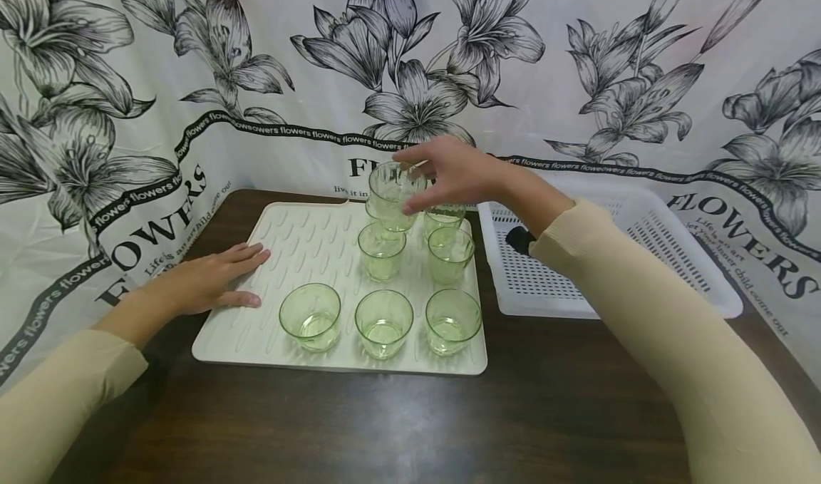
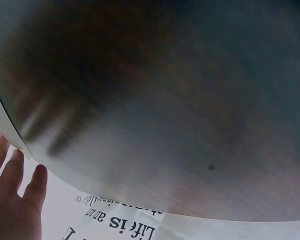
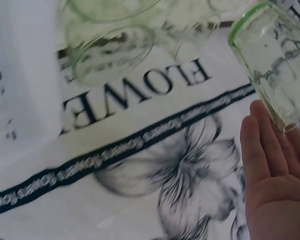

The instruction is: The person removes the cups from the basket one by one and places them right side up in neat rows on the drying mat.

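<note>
My right hand (image 1: 449, 174) grips a clear green-tinted drinking glass (image 1: 393, 195) between thumb and fingers, at the back of a white ribbed drying mat (image 1: 288, 249). In the right wrist view this glass (image 3: 275, 60) stands tilted against the fingers. My left hand (image 1: 214, 281) rests with spread fingers on the mat's left edge; the left wrist view catches only part of that hand (image 2: 15, 200). Along the front of the mat stand three matching glasses, a left one (image 1: 311, 320), a middle one (image 1: 383, 326) and a right one (image 1: 452, 323). Behind them are several more, including one glass (image 1: 451, 256) at the right.
To the right of the mat sits a white perforated plastic basket (image 1: 539, 295), under my right forearm. A dark wooden table (image 1: 321, 427) carries everything. Behind it hangs a white cloth (image 1: 256, 149) with printed black flowers and lettering.
</note>
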The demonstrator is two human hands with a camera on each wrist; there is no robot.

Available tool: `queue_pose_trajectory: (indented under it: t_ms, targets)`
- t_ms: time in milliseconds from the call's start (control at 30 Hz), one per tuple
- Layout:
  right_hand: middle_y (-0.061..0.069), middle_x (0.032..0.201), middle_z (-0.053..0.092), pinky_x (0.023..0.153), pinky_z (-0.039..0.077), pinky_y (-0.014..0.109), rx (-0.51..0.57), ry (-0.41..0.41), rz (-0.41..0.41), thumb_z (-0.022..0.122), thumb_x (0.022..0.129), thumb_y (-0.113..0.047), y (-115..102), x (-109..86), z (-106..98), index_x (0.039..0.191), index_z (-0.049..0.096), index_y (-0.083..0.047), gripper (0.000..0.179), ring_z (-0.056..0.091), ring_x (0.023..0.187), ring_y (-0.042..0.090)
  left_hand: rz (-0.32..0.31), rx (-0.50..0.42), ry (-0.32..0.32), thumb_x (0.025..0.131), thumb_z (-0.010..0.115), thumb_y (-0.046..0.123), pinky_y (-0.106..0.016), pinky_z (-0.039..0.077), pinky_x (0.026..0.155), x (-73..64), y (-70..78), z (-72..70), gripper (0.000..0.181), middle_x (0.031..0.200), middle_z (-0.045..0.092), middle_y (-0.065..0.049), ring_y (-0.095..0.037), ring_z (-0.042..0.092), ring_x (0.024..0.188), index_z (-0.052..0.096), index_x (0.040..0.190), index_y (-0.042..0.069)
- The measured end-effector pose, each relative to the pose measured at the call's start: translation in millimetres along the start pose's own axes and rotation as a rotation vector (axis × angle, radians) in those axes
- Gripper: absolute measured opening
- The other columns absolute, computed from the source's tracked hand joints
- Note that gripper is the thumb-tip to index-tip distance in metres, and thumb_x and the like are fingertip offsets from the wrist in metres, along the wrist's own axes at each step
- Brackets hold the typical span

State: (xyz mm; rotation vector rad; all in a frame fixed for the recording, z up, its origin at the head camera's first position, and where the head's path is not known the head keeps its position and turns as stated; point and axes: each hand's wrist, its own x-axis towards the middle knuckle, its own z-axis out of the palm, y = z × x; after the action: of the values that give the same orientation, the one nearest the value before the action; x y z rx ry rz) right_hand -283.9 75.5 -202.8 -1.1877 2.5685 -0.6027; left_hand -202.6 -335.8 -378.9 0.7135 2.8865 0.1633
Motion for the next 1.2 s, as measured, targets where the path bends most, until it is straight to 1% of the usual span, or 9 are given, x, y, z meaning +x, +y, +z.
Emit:
queue_pose_trajectory:
  t_ms: [167, 333, 500, 733, 900, 967, 1033, 1200]
  targets:
    - [0.005, 0.152, 0.047, 0.106, 0.042, 0.037, 0.018, -0.006, -0.012, 0.080, 0.086, -0.033, -9.3, 14.9, 16.3, 0.153, 0.039, -0.010, 0.082, 0.055, 0.129, 0.021, 0.005, -0.006, 0.005, 0.089, 0.064, 0.057, -0.067, 0.037, 0.100, 0.7, 0.2, -0.9, 0.089, 0.157, 0.031, -0.024, -0.050, 0.030, 0.141, 0.036, 0.153, 0.003]
    - [0.007, 0.153, 0.045, 0.107, 0.041, 0.034, 0.036, -0.017, -0.067, 0.080, 0.086, -0.031, -18.6, 30.1, 33.5, 0.153, 0.039, -0.008, 0.082, 0.055, 0.129, 0.018, -0.003, -0.011, 0.001, 0.089, 0.064, 0.058, -0.067, 0.036, 0.100, 0.0, 0.1, -1.0, 0.088, 0.158, 0.031, -0.024, -0.049, 0.029, 0.142, 0.035, 0.154, 0.004]
    - [0.007, 0.153, 0.045, 0.105, 0.042, 0.030, 0.016, -0.023, -0.091, 0.080, 0.086, -0.031, -27.4, 42.9, 48.0, 0.153, 0.039, -0.008, 0.082, 0.055, 0.129, 0.019, -0.014, -0.005, -0.010, 0.090, 0.063, 0.059, -0.067, 0.037, 0.100, -0.1, -1.3, 0.8, 0.089, 0.158, 0.030, -0.023, -0.050, 0.030, 0.141, 0.035, 0.154, 0.005]
    - [0.008, 0.153, 0.045, 0.110, 0.036, 0.028, -0.038, -0.043, -0.114, 0.077, 0.089, -0.033, -35.8, 57.4, 61.3, 0.153, 0.036, -0.006, 0.081, 0.053, 0.131, 0.019, -0.004, -0.012, 0.000, 0.090, 0.063, 0.058, -0.066, 0.037, 0.100, -0.2, -1.2, 0.7, 0.088, 0.158, 0.030, -0.023, -0.049, 0.030, 0.142, 0.035, 0.154, 0.005]
    - [0.007, 0.152, 0.047, 0.110, 0.034, 0.025, -0.057, -0.052, -0.118, 0.077, 0.088, -0.033, -40.6, 65.9, 66.7, 0.153, 0.038, -0.006, 0.080, 0.051, 0.132, 0.018, -0.001, -0.007, 0.007, 0.089, 0.064, 0.058, -0.066, 0.037, 0.100, 0.0, -2.4, 2.2, 0.088, 0.158, 0.030, -0.023, -0.049, 0.030, 0.141, 0.035, 0.154, 0.005]
    - [0.007, 0.152, 0.047, 0.109, 0.035, 0.025, -0.044, -0.057, -0.111, 0.077, 0.088, -0.032, -41.0, 68.5, 69.2, 0.153, 0.038, -0.005, 0.080, 0.052, 0.131, 0.018, -0.001, -0.005, 0.008, 0.090, 0.064, 0.058, -0.066, 0.038, 0.100, 0.5, -3.0, 2.5, 0.088, 0.158, 0.030, -0.023, -0.049, 0.030, 0.141, 0.035, 0.154, 0.005]
    - [0.007, 0.151, 0.047, 0.108, 0.036, 0.025, -0.046, -0.061, -0.110, 0.078, 0.088, -0.033, -40.2, 71.3, 72.4, 0.153, 0.038, -0.005, 0.081, 0.054, 0.129, 0.018, -0.001, -0.001, 0.008, 0.090, 0.063, 0.058, -0.066, 0.038, 0.100, 0.9, -3.3, 2.5, 0.088, 0.158, 0.030, -0.023, -0.049, 0.031, 0.141, 0.035, 0.154, 0.006]
    - [0.007, 0.153, 0.045, 0.108, 0.037, 0.027, -0.045, -0.091, -0.085, 0.077, 0.088, -0.030, -36.1, 77.9, 83.3, 0.153, 0.036, -0.006, 0.081, 0.054, 0.129, 0.018, 0.000, -0.005, 0.005, 0.090, 0.063, 0.058, -0.066, 0.038, 0.099, 0.5, -2.7, 1.0, 0.088, 0.158, 0.030, -0.023, -0.050, 0.031, 0.141, 0.035, 0.154, 0.005]
